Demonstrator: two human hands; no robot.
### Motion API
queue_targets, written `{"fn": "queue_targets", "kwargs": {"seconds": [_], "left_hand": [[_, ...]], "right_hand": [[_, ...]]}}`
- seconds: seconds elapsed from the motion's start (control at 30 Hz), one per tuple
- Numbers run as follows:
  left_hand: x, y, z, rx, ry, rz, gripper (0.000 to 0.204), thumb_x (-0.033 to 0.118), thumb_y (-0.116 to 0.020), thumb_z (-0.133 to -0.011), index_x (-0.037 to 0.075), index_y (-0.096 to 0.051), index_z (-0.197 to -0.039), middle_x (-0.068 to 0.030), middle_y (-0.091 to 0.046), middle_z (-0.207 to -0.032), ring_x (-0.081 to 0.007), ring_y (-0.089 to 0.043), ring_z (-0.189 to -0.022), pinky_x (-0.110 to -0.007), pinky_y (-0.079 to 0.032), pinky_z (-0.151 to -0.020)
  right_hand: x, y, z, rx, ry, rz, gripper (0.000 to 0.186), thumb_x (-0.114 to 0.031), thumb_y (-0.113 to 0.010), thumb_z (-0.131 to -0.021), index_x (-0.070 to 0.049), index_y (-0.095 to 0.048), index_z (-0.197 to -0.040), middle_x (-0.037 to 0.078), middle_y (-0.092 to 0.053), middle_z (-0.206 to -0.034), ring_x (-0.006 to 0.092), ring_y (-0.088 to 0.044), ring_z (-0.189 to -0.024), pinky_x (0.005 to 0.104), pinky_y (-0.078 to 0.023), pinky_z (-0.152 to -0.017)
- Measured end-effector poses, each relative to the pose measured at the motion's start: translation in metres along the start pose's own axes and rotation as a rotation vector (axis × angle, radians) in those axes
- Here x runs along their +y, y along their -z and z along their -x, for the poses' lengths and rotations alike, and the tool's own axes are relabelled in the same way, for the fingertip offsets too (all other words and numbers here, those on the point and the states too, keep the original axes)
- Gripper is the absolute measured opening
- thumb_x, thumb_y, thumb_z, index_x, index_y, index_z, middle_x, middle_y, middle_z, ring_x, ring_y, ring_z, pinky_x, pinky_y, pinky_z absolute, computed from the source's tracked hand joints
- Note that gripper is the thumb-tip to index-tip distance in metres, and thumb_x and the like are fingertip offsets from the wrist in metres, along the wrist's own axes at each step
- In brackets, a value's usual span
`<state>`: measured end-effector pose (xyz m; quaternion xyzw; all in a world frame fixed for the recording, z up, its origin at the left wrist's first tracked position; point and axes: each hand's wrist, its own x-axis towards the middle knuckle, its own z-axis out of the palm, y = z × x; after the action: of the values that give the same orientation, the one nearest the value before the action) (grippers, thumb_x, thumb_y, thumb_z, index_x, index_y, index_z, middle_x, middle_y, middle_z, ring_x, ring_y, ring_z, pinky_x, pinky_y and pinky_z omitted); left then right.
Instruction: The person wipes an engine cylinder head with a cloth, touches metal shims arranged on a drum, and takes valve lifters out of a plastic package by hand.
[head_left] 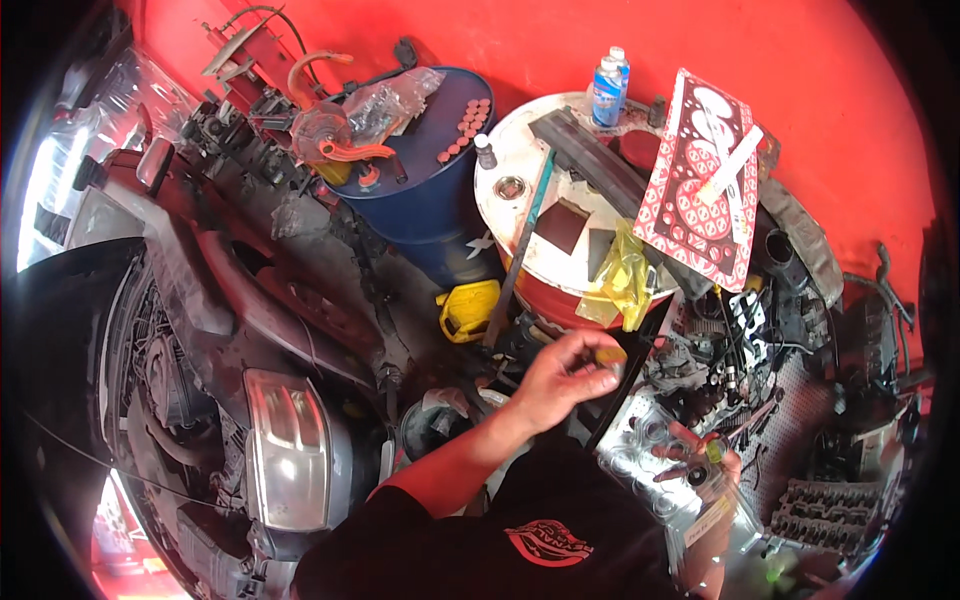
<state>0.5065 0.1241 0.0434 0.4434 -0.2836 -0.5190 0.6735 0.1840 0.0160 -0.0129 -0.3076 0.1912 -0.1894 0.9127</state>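
Observation:
My left hand (pixel 570 385) is raised in front of my chest, with thumb and fingers pinched on a small round yellowish-green part (pixel 611 356). Lower and to the right, my right hand (pixel 732 466) is closed around a clear plastic package (pixel 655 445) that has a pale label. Round, ring-like shapes show through the plastic, too blurred by glare to name. By the right fingers sits another small yellow-green piece (pixel 714 451). Part of the right palm is hidden behind the package.
A car's headlight (pixel 290 450) and open front end fill the left. Ahead stand a blue drum (pixel 420 215) and a white-topped drum (pixel 515 135) bearing spray cans (pixel 608 95), a yellow bag (pixel 625 275) and a gasket pack (pixel 690 180). Engine parts (pixel 825 515) crowd the right bench.

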Motion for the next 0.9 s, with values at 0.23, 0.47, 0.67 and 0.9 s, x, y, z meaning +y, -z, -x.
{"fn": "queue_targets", "kwargs": {"seconds": [0.23, 0.47, 0.67, 0.9], "left_hand": [[0.026, 0.029, -0.002, 0.194, -0.162, -0.200, 0.044, -0.009, -0.068, -0.081, 0.002, -0.057, -0.123, -0.0054, -0.066, -0.109, -0.0095, -0.059, -0.098, -0.024, -0.049, -0.086], [0.009, 0.028, -0.003, 0.147, -0.127, -0.379, 0.045, -0.010, -0.072, -0.078, 0.003, -0.059, -0.119, -0.0026, -0.063, -0.107, -0.0047, -0.058, -0.086, -0.020, -0.047, -0.075], [0.002, 0.017, -0.005, 0.043, -0.228, -0.454, 0.047, -0.015, -0.068, -0.077, 0.000, -0.058, -0.121, -0.0044, -0.061, -0.116, -0.0071, -0.058, -0.091, -0.023, -0.048, -0.084], [-0.004, 0.016, -0.012, 0.081, -0.261, -0.563, 0.045, -0.014, -0.068, -0.079, 0.001, -0.058, -0.120, -0.0025, -0.060, -0.116, -0.0074, -0.058, -0.093, -0.023, -0.049, -0.084]], "right_hand": [[-0.006, -0.013, -0.033, -0.104, -0.070, -0.156, 0.038, -0.040, -0.059, -0.088, -0.008, -0.070, -0.106, 0.029, -0.038, -0.147, 0.0613, -0.042, -0.123, 0.0691, -0.049, -0.081], [0.000, -0.005, -0.031, -0.049, -0.088, -0.238, 0.025, -0.023, -0.058, -0.090, -0.006, -0.069, -0.104, 0.033, -0.039, -0.144, 0.0603, -0.043, -0.123, 0.0725, -0.049, -0.081], [-0.004, -0.004, -0.028, -0.176, -0.001, -0.198, 0.030, -0.026, -0.060, -0.090, 0.001, -0.062, -0.104, 0.033, -0.038, -0.145, 0.0577, -0.045, -0.124, 0.0700, -0.049, -0.084], [-0.004, -0.003, -0.028, -0.101, -0.028, -0.209, 0.031, -0.025, -0.061, -0.090, 0.003, -0.061, -0.103, 0.035, -0.036, -0.145, 0.0602, -0.043, -0.124, 0.0712, -0.049, -0.084]]}}
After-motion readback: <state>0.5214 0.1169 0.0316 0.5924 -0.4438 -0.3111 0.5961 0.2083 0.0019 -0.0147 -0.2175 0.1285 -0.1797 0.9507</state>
